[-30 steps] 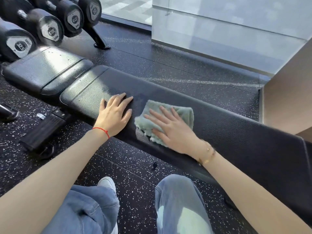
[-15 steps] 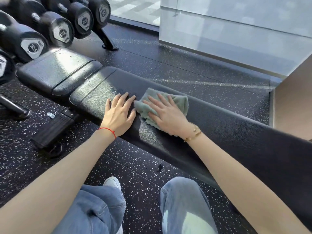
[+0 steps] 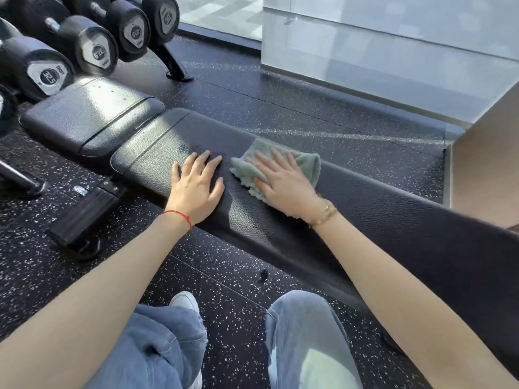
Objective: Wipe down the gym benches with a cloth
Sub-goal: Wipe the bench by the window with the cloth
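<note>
Now my right hand [image 3: 283,183] lay flat, fingers spread, pressing the green cloth [image 3: 304,164] onto the black padded worktop [image 3: 393,220]. My left hand [image 3: 196,186], also spread, rested bare on the padding just at nine o'clock of the cloth. Dumbbells [image 3: 84,49] sat at ten o'clock.

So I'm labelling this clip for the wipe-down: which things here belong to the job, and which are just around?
Part of the job:
- green cloth, pressed flat under the right hand
- long bench pad
- left hand, resting flat on the pad
- short seat pad

Just around:
- dumbbells on their rack
- speckled floor
- glass wall
</note>
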